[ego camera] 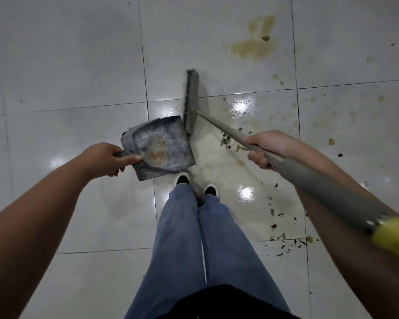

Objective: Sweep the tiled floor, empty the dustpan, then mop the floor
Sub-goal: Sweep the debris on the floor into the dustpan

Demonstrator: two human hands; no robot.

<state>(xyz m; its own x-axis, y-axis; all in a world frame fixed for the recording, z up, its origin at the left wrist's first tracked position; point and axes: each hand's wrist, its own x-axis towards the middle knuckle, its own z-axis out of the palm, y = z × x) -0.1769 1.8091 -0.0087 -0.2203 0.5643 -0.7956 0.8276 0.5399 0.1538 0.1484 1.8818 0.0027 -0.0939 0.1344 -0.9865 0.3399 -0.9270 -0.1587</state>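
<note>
Glossy white floor tiles (78,65) carry a yellowish stain (255,42) at upper right and scattered leaf debris (283,240) at right. Left hand (104,161) grips the dustpan (161,146) by its handle, index finger extended along the pan; the pan interior holds only rust-coloured residue. Right hand (266,147) is curled round the broom (192,100) handle, the broom head standing just beside the dustpan's open edge. Two shoes (195,183) stand just below the pan.
</note>
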